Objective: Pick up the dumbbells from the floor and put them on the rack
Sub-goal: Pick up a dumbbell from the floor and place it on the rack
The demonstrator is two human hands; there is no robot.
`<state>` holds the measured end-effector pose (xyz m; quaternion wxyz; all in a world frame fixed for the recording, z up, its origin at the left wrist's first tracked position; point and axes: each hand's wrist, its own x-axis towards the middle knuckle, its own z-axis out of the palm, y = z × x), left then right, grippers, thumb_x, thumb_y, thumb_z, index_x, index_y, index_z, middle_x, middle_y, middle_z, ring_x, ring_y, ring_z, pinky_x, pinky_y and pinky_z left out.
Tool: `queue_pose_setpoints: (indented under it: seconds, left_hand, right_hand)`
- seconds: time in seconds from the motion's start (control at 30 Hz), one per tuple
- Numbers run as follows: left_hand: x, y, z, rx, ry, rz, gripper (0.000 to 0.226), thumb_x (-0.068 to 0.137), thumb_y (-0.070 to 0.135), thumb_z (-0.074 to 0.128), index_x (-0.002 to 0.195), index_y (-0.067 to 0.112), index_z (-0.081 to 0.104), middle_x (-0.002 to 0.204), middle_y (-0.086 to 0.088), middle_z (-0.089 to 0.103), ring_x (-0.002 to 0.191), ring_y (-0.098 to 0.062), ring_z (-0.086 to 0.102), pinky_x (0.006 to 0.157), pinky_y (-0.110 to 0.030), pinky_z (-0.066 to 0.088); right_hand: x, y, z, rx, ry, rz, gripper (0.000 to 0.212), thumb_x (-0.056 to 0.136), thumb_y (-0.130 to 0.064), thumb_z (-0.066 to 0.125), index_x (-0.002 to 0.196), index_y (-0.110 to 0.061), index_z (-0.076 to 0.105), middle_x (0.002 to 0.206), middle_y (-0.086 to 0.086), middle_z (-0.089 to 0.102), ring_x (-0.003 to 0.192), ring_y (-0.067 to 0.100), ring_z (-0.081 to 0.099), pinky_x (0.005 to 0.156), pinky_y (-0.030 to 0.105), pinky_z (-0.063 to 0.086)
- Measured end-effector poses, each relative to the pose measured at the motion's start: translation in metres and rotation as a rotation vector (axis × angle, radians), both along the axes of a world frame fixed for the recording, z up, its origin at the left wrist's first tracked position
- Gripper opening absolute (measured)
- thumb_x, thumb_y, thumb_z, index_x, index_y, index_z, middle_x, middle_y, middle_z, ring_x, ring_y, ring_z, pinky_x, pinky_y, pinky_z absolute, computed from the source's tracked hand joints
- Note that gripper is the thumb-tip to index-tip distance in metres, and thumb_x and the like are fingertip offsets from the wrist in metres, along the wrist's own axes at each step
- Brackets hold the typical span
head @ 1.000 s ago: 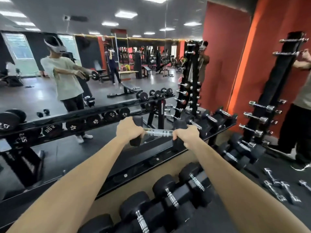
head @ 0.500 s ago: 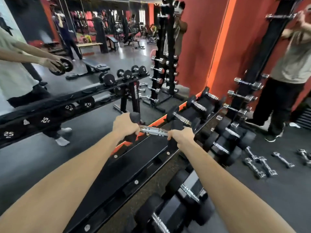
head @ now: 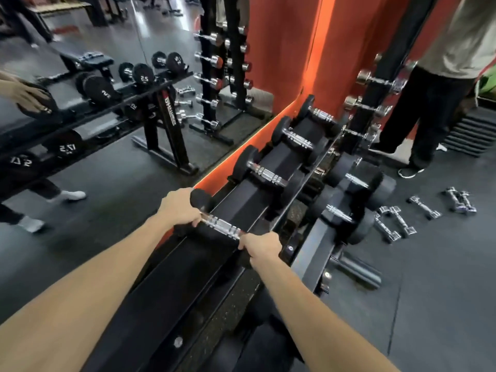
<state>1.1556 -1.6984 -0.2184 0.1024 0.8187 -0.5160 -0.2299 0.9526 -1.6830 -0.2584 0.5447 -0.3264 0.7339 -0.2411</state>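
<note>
A black dumbbell with a chrome handle (head: 221,226) rests across the top tier of the black rack (head: 193,267). My left hand (head: 179,208) grips its far head and my right hand (head: 261,247) grips its near head. Three more black dumbbells (head: 265,174) lie further along the same tier, toward the orange wall. Lower-tier dumbbells (head: 341,213) sit to the right. Several small chrome dumbbells (head: 397,222) lie on the dark floor right of the rack.
A wall mirror (head: 107,89) on the left reflects the rack and me. A tall black upright rack (head: 375,98) of chrome dumbbells stands at the far end. Another person (head: 434,103) in dark trousers stands beside it.
The dumbbell has come down onto the rack's top tier, both hands still on it. My view has tilted downward and toward the right.
</note>
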Motion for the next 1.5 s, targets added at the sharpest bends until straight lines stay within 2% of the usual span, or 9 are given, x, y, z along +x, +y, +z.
queue_pose_setpoints:
  seconds: [0.17, 0.37, 0.6, 0.83, 0.9, 1.1, 1.27, 1.4, 1.5]
  left_hand:
    - [0.013, -0.023, -0.03, 0.021, -0.034, -0.017, 0.074, 0.054, 0.011, 0.081, 0.123, 0.029, 0.064, 0.102, -0.004, 0.07, 0.098, -0.03, 0.064, 0.071, -0.03, 0.046]
    - [0.011, -0.025, -0.02, 0.122, -0.022, -0.021, 0.076, 0.063, 0.01, 0.081, 0.132, 0.018, 0.049, 0.107, -0.017, 0.062, 0.098, -0.037, 0.059, 0.074, -0.036, 0.051]
    - [-0.001, 0.003, -0.008, 0.093, -0.196, -0.063, 0.055, 0.088, 0.021, 0.066, 0.135, 0.007, 0.04, 0.125, -0.021, 0.06, 0.111, -0.041, 0.062, 0.085, -0.043, 0.05]
    - [-0.008, 0.032, 0.012, 0.023, -0.207, -0.116, 0.059, 0.089, 0.015, 0.059, 0.145, 0.013, 0.042, 0.135, -0.016, 0.054, 0.123, -0.038, 0.056, 0.098, -0.045, 0.048]
    - [-0.019, 0.04, 0.021, -0.037, -0.177, -0.114, 0.059, 0.091, 0.023, 0.06, 0.147, 0.021, 0.042, 0.136, -0.011, 0.054, 0.124, -0.036, 0.055, 0.099, -0.044, 0.048]
    - [-0.08, 0.056, 0.054, -0.139, 0.145, -0.212, 0.07, 0.084, 0.018, 0.068, 0.149, 0.025, 0.043, 0.129, -0.008, 0.062, 0.118, -0.028, 0.059, 0.102, -0.042, 0.048]
    - [-0.137, 0.054, 0.088, -0.204, 0.144, -0.296, 0.064, 0.085, 0.02, 0.071, 0.145, 0.025, 0.049, 0.125, -0.007, 0.064, 0.118, -0.026, 0.059, 0.1, -0.037, 0.049]
    - [-0.185, 0.058, 0.116, -0.274, 0.137, -0.355, 0.06, 0.083, 0.022, 0.072, 0.14, 0.024, 0.054, 0.113, -0.001, 0.066, 0.114, -0.021, 0.06, 0.099, -0.033, 0.047]
    - [-0.233, 0.069, 0.134, -0.28, 0.127, -0.409, 0.061, 0.083, 0.024, 0.073, 0.141, 0.024, 0.054, 0.109, 0.002, 0.067, 0.108, -0.021, 0.062, 0.097, -0.035, 0.049]
  right_hand:
    - [0.014, -0.006, -0.029, -0.015, 0.094, 0.099, 0.022, 0.07, -0.014, 0.077, 0.084, -0.002, 0.065, 0.088, 0.009, 0.069, 0.079, 0.027, 0.068, 0.067, 0.033, 0.059]
    - [0.004, -0.013, -0.017, 0.016, 0.073, 0.23, 0.025, 0.073, -0.012, 0.076, 0.069, -0.009, 0.052, 0.071, 0.001, 0.052, 0.06, 0.016, 0.05, 0.052, 0.027, 0.044]
    - [0.002, -0.01, -0.01, 0.044, -0.025, 0.264, 0.031, 0.077, -0.019, 0.078, 0.098, -0.006, 0.06, 0.111, 0.011, 0.067, 0.103, 0.029, 0.066, 0.09, 0.043, 0.06]
    - [-0.019, -0.006, 0.013, -0.105, 0.007, 0.197, 0.02, 0.077, -0.015, 0.067, 0.096, -0.008, 0.068, 0.099, 0.012, 0.072, 0.092, 0.029, 0.07, 0.086, 0.042, 0.062]
    - [-0.032, -0.004, 0.026, -0.143, -0.03, 0.22, 0.034, 0.082, -0.013, 0.064, 0.114, -0.007, 0.071, 0.089, 0.01, 0.067, 0.077, 0.027, 0.066, 0.073, 0.031, 0.057]
    - [-0.084, 0.001, 0.079, -0.227, -0.017, 0.342, 0.048, 0.092, -0.017, 0.063, 0.139, -0.014, 0.053, 0.112, 0.008, 0.072, 0.078, 0.018, 0.07, 0.058, 0.023, 0.052]
    - [-0.138, 0.009, 0.136, -0.393, 0.186, 0.502, 0.042, 0.092, -0.016, 0.062, 0.134, -0.01, 0.059, 0.096, 0.012, 0.071, 0.072, 0.02, 0.066, 0.056, 0.026, 0.049]
    - [-0.193, 0.023, 0.171, -0.455, 0.266, 0.518, 0.042, 0.091, -0.016, 0.061, 0.132, -0.012, 0.062, 0.103, 0.014, 0.077, 0.071, 0.017, 0.069, 0.051, 0.025, 0.051]
    - [-0.246, 0.046, 0.188, -0.486, 0.303, 0.472, 0.038, 0.091, -0.014, 0.059, 0.128, -0.008, 0.064, 0.101, 0.018, 0.077, 0.072, 0.02, 0.069, 0.064, 0.038, 0.06]
